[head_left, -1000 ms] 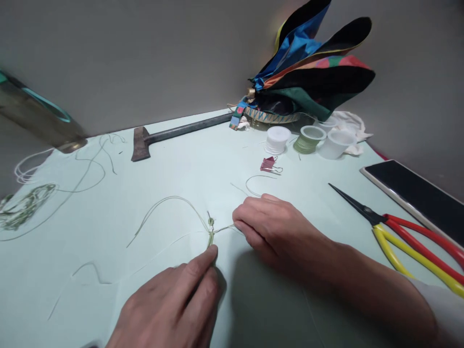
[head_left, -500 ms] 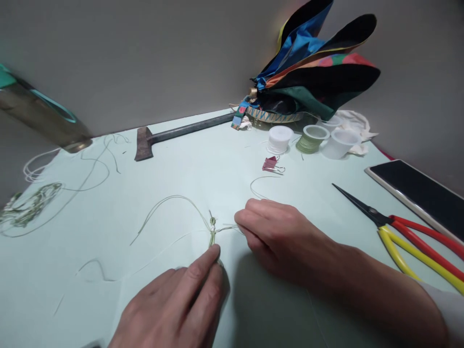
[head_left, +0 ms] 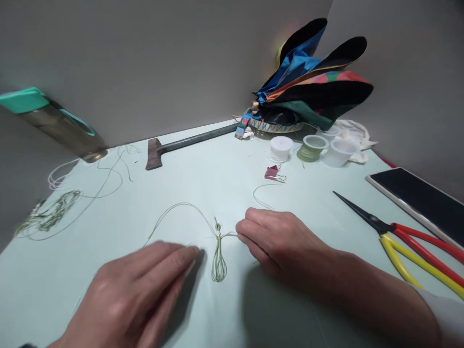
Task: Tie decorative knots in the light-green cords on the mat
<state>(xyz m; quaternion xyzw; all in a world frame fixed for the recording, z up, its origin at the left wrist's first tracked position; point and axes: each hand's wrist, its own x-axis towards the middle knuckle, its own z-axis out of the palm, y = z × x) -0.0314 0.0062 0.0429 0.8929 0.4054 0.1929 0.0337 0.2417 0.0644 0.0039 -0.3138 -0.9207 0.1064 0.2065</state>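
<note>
The looped green cord point(head_left: 219, 270) lies on the pale table point(head_left: 174, 186) between the two hands, its knot at the far end. The right hand point(head_left: 277, 237) pinches a side strand point(head_left: 228, 234) between thumb and forefinger; the pinched end is hidden. The left hand point(head_left: 136, 287), left of the loops and apart from them, has thumb and forefinger pressed together; whether a thin thread runs between them I cannot tell. Two strands point(head_left: 181, 204) arch left and drop out of sight behind that hand. Far right, the hammer-like tool's point(head_left: 154, 153) handle end is hidden behind the colourful fabric piece point(head_left: 300, 94). The right edge crops the phone point(head_left: 416, 200) and the scissors' handles point(head_left: 427, 241); the left edge cuts the bottle's lid point(head_left: 25, 100).
</note>
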